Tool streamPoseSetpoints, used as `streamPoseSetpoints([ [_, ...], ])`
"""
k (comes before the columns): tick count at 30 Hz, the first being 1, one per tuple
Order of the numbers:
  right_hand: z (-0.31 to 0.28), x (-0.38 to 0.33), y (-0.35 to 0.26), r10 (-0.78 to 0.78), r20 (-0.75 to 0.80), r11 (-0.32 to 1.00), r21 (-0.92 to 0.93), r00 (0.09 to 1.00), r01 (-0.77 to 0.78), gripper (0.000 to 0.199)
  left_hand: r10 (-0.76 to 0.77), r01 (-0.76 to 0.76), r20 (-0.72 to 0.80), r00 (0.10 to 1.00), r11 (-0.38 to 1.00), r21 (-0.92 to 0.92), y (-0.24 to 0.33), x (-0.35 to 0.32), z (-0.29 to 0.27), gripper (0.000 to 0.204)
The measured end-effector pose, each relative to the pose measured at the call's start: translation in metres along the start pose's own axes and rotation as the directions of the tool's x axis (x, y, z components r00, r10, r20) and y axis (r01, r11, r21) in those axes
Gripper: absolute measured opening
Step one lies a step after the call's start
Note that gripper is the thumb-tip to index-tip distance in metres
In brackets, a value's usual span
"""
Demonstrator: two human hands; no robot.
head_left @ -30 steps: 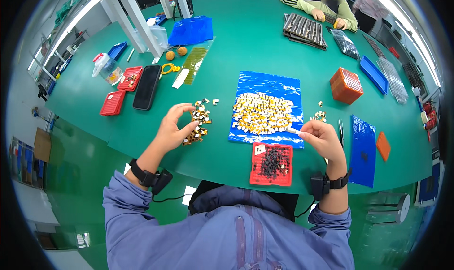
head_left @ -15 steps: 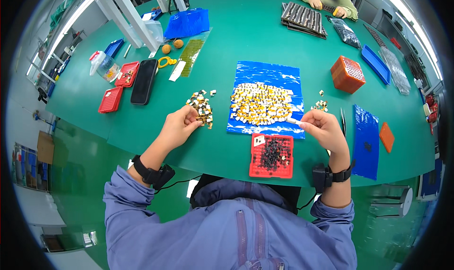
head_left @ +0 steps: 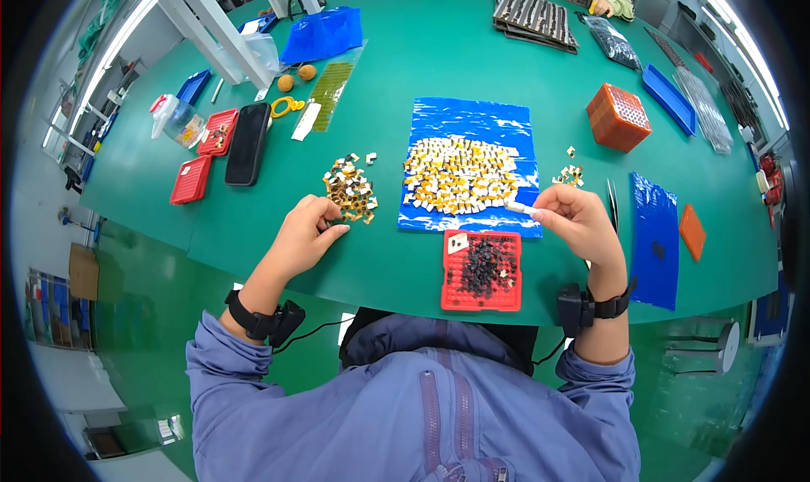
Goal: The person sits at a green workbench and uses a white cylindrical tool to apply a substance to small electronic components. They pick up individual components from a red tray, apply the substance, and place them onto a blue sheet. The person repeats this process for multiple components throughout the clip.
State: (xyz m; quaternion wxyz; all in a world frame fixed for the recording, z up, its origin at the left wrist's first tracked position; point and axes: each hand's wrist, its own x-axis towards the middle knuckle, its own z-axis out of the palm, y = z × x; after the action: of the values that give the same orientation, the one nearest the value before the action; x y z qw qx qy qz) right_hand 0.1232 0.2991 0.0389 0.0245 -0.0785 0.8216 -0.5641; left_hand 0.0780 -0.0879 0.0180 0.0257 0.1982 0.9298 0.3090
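My left hand [head_left: 309, 233] is closed in a pinch at the near edge of a loose pile of small white, brown and gold pieces [head_left: 350, 187]. A dark bit shows at its fingertips, too small to name. Between thumb and fingers, my right hand [head_left: 582, 222] holds a short whitish stick [head_left: 520, 208]. The stick's tip reaches the lower right edge of a heap of white-and-yellow pieces [head_left: 460, 174], spread on a blue plastic sheet [head_left: 472, 115]. Just below the sheet sits a red tray [head_left: 451, 300] with many small black parts in it.
Tweezers [head_left: 612, 204], a second blue sheet [head_left: 654, 271] and an orange block [head_left: 692, 231] lie at right, with an orange box [head_left: 618, 118] beyond. At left are a black phone [head_left: 250, 145], red trays [head_left: 191, 181] and a jar [head_left: 181, 121]. A co-worker's hand [head_left: 601, 7] shows far right.
My left hand has drawn back slightly from the left pile, toward me. My right hand keeps the stick at the heap's edge. The whole view has shifted a little.
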Motion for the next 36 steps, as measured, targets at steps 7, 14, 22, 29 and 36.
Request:
streamPoseSetpoints([
  [7, -0.001, -0.001, 0.0, 0.001, 0.01, 1.0, 0.0, 1.0, -0.001, 0.01, 0.008, -0.009, -0.025, 1.0, 1.0, -0.013, 0.001, -0.005, 0.0, 0.012],
  [14, 0.0, -0.002, 0.0, -0.001, 0.068, 0.998, 0.061, 0.998, -0.003, 0.01, 0.003, -0.003, -0.043, 0.999, 1.0, -0.009, 0.016, -0.008, -0.019, 0.01],
  [22, -0.005, -0.003, 0.004, -0.038, 0.202, 0.988, 0.154, 0.979, 0.006, 0.016, 0.195, -0.066, 0.147, 0.97, 0.79, -0.61, 0.088, 0.022, -0.009, 0.007],
  [29, -0.007, -0.003, -0.004, -0.053, 0.201, 0.986, 0.167, 0.978, 0.019, 0.013, 0.35, -0.052, 0.201, 0.915, 0.596, -0.801, 0.118, 0.068, 0.038, 0.004],
  [36, -0.004, -0.002, -0.004, -0.087, 0.136, 0.981, 0.185, 0.987, 0.061, 0.015, 0.355, 0.182, 0.3, 0.885, 0.329, -0.927, 0.11, 0.09, 0.066, 0.006],
])
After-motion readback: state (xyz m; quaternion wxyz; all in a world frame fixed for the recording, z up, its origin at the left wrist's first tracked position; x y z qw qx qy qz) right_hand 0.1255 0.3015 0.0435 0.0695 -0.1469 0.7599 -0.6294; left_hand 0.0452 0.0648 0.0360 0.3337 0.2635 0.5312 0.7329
